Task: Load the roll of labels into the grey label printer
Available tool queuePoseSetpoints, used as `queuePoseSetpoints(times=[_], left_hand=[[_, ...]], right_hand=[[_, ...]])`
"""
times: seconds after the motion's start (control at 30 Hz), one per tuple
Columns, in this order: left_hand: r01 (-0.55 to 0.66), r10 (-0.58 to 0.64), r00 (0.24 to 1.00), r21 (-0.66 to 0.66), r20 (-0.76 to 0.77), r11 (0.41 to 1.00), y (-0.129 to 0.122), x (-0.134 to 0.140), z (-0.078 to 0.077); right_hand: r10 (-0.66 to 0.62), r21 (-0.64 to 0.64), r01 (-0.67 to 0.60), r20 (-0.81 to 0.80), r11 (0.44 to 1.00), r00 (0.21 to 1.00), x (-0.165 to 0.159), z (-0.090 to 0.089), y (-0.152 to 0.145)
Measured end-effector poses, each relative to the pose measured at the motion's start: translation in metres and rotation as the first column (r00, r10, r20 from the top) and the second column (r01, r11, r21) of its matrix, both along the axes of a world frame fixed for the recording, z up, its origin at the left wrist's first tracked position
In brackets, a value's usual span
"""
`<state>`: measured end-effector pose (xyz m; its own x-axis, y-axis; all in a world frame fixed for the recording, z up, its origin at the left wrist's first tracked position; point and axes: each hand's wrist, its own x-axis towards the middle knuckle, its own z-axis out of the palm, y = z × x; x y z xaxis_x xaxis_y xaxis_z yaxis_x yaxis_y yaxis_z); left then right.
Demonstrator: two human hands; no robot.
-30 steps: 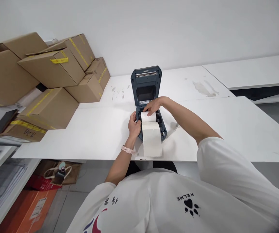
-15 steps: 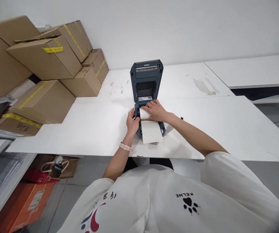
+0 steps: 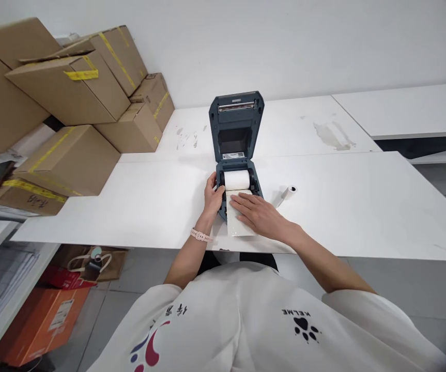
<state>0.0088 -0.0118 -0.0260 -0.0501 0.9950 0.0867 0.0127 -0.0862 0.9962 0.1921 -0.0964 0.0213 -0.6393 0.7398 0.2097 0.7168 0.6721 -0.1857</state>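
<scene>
A dark blue-grey label printer [image 3: 236, 129] stands on the white table with its lid raised. Inside it lies a white label roll [image 3: 237, 180], and its loose paper strip [image 3: 238, 231] runs out over the front towards me. My left hand [image 3: 212, 196] grips the printer's left side, thumb on the inner edge and fingers along the outside. Flat on the paper strip rests my right hand [image 3: 259, 214], fingers stretched out and pointing left. Just right of the printer is a small white roll [image 3: 291, 191] with a dark hole in its end.
Cardboard boxes [image 3: 67, 88] with yellow tape are stacked on the left of the white table [image 3: 153, 206]. The table's front edge runs close to my body. On the floor at left are an orange box [image 3: 40, 323] and a paper bag [image 3: 116, 261].
My right hand has moved off the label roll, down towards me, onto the paper strip. The roll and the small white roll beside the printer now show. My left hand stays at the printer's side.
</scene>
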Motion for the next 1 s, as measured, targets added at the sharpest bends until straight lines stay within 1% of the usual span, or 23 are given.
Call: queuePoseSetpoints(times=[0.1, 0.3, 0.37, 0.47, 0.53, 0.6, 0.63, 0.67, 0.7, 0.73, 0.77, 0.8, 0.83, 0.87, 0.9, 0.93, 0.97, 1.0], left_hand=[[0.009, -0.009, 0.999, 0.006, 0.036, 1.0, 0.001, 0.0, -0.002], [-0.003, 0.003, 0.999, -0.003, 0.048, 1.0, 0.0, 0.0, -0.002], [-0.008, 0.009, 0.999, -0.009, 0.038, 1.0, 0.0, 0.0, -0.001], [0.001, -0.001, 1.0, -0.021, 0.015, 1.0, 0.001, -0.001, 0.001], [-0.009, 0.007, 0.998, -0.028, -0.056, 1.0, -0.004, -0.002, 0.006], [-0.061, 0.066, 0.976, 0.032, -0.205, 0.998, -0.017, -0.002, 0.012], [-0.084, 0.109, 0.949, 0.099, -0.296, 0.992, -0.026, -0.001, 0.015], [-0.087, 0.157, 0.917, 0.198, -0.368, 0.976, -0.037, 0.0, 0.017], [-0.047, 0.163, 0.892, 0.273, -0.422, 0.961, -0.049, 0.002, 0.018], [0.025, 0.135, 0.872, 0.318, -0.471, 0.948, -0.061, 0.003, 0.018], [0.111, 0.085, 0.844, 0.328, -0.53, 0.938, -0.072, 0.005, 0.017], [0.168, 0.068, 0.806, 0.337, -0.589, 0.926, -0.082, 0.007, 0.014], [0.208, 0.066, 0.769, 0.347, -0.635, 0.914, -0.089, 0.008, 0.011], [0.239, 0.071, 0.736, 0.355, -0.673, 0.904, -0.094, 0.009, 0.008], [0.253, 0.087, 0.71, 0.368, -0.699, 0.895, -0.097, 0.01, 0.005], [0.259, 0.104, 0.694, 0.383, -0.712, 0.887, -0.099, 0.01, 0.002], [0.259, 0.12, 0.687, 0.396, -0.717, 0.881, -0.098, 0.01, 0.0], [0.255, 0.133, 0.684, 0.406, -0.717, 0.877, -0.097, 0.01, -0.001]], right_hand=[[-0.031, 0.044, 0.032, -0.023, 0.999, 0.999, -0.003, 0.002, -0.003], [-0.052, 0.049, 0.055, -0.06, 0.997, 0.997, -0.005, 0.009, 0.001], [-0.067, 0.065, 0.071, -0.063, 0.995, 0.996, -0.008, 0.007, 0.0], [-0.095, 0.086, 0.1, -0.064, 0.991, 0.993, -0.014, 0.0, -0.006], [-0.127, 0.093, 0.134, -0.077, 0.987, 0.989, -0.019, -0.007, -0.014], [-0.163, 0.087, 0.173, -0.113, 0.981, 0.98, -0.024, -0.014, -0.022], [-0.176, 0.074, 0.188, -0.144, 0.979, 0.974, -0.025, -0.017, -0.026], [-0.181, 0.054, 0.194, -0.187, 0.98, 0.966, -0.025, -0.019, -0.029], [-0.163, 0.025, 0.175, -0.245, 0.984, 0.956, -0.022, -0.019, -0.031], [-0.132, -0.019, 0.133, -0.317, 0.991, 0.939, -0.017, -0.018, -0.03], [-0.11, -0.071, 0.088, -0.403, 0.994, 0.908, -0.01, -0.014, -0.028], [-0.113, -0.12, 0.061, -0.499, 0.991, 0.859, 0.0, -0.007, -0.023], [-0.15, -0.154, 0.072, -0.591, 0.985, 0.793, 0.01, 0.001, -0.014], [-0.209, -0.178, 0.119, -0.671, 0.977, 0.711, 0.022, 0.011, -0.001], [-0.278, -0.179, 0.219, -0.736, 0.959, 0.617, 0.032, 0.022, 0.017], [-0.315, -0.153, 0.327, -0.785, 0.933, 0.533, 0.042, 0.034, 0.038], [-0.3, -0.117, 0.371, -0.821, 0.921, 0.486, 0.05, 0.045, 0.063], [-0.28, -0.101, 0.376, -0.843, 0.921, 0.459, 0.055, 0.055, 0.09]])
